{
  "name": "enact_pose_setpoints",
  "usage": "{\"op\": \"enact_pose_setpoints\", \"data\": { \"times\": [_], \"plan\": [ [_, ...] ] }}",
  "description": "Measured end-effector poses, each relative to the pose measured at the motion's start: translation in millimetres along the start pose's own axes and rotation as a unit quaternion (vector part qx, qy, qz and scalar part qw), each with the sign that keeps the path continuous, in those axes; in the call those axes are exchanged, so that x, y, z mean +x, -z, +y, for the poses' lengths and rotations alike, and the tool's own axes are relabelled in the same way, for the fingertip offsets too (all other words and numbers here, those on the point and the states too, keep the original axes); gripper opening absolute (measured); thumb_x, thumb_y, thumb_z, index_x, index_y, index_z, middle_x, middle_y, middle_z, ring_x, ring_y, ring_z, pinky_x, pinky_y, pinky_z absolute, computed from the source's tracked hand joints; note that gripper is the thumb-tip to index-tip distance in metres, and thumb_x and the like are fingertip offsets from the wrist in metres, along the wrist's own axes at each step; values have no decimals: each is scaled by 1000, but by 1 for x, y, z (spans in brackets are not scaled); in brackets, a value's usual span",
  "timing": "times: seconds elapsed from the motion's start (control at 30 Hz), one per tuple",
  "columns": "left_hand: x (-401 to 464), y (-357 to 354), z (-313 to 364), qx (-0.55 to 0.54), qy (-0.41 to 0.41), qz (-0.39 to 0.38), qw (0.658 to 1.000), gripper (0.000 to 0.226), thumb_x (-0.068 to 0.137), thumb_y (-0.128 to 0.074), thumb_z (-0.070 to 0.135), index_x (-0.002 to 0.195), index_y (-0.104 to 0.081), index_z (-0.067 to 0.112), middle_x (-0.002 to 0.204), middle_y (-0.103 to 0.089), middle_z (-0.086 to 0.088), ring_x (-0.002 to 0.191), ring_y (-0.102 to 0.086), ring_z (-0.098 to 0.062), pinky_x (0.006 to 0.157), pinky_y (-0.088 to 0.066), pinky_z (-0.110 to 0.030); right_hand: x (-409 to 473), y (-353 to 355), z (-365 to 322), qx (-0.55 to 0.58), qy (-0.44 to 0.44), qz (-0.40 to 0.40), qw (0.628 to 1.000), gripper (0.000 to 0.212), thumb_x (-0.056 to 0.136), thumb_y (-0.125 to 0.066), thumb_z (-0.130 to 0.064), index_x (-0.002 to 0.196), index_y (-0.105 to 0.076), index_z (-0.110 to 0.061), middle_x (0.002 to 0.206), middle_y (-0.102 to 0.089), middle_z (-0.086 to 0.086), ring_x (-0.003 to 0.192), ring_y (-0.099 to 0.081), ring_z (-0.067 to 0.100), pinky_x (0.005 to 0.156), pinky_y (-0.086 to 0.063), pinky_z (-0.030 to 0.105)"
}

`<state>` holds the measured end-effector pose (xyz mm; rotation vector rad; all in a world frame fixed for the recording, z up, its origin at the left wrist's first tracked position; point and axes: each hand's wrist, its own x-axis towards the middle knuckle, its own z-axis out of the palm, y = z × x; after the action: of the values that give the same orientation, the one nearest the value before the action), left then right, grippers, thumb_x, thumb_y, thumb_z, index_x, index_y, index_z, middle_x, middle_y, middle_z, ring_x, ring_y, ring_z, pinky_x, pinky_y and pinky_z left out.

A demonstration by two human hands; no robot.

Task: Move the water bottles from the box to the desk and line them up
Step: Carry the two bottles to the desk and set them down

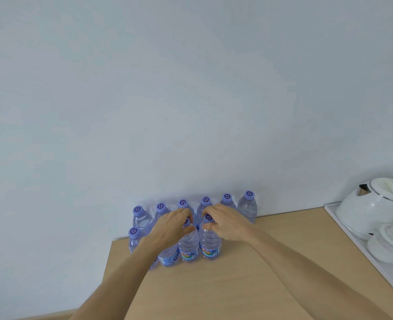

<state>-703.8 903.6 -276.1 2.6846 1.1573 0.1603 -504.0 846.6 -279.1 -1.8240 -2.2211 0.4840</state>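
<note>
Head view, looking forward and down at a light wooden tabletop [237, 285] set against a pale wall. In the lower centre of the frame, a back row of six water bottles [247, 207] stands upright along the wall, their purple caps forming a line that climbs slightly toward the right. A second row is forming in front of it: one bottle at the far left [134, 239], one partly hidden behind the left forearm, then two bottles side by side near the middle. The left hand [167, 229] has fingers and thumb curled around the neck of the left middle bottle [188, 247]; the right hand [227, 224] grips the cap and neck of the right middle bottle [210, 244] in the same manner. Both bottles appear to stand with their bases on the tabletop, almost touching each other; whether they are fully set down cannot be confirmed. At the right edge of the frame, a white tray [336, 211] carries a white electric kettle [373, 209] and white lidded cups. The box is not in view, so the number of bottles left in it cannot be told. Judged from the arrangement, the task is well advanced: one row is complete, and the front row holds four bottles with open tabletop to its right for more. Releasing the two held bottles and squaring the front row appear to be what remains here.
</note>
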Motion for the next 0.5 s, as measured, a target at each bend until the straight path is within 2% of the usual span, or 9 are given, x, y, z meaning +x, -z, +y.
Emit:
{"op": "enact_pose_setpoints", "data": {
  "times": [0.3, 0.5],
  "plan": [
    [8, -6, -11, -11, -18, -27, 999, 20, 89, -58, 43, 95, -49, 25, 90, -48, 14, 73, -45, -10, 52, -27, -19, 7, -5, 6, 15, 8, -11, 1000, 24, 92, -57, -41, 102, -51, -21, 92, -47, -8, 88, -49, 14, 73, -39, 31],
    [10, -8, -13, -22, -18, -35, 999, 22, 87, -61, 43, 96, -53, 25, 90, -49, 14, 76, -47, -9, 53, -28, -17, 6, -6, 7, 15, 8, 8, 1000, 26, 91, -58, -40, 105, -52, -18, 89, -42, -9, 83, -44, 12, 71, -35, 29]
  ]
}}
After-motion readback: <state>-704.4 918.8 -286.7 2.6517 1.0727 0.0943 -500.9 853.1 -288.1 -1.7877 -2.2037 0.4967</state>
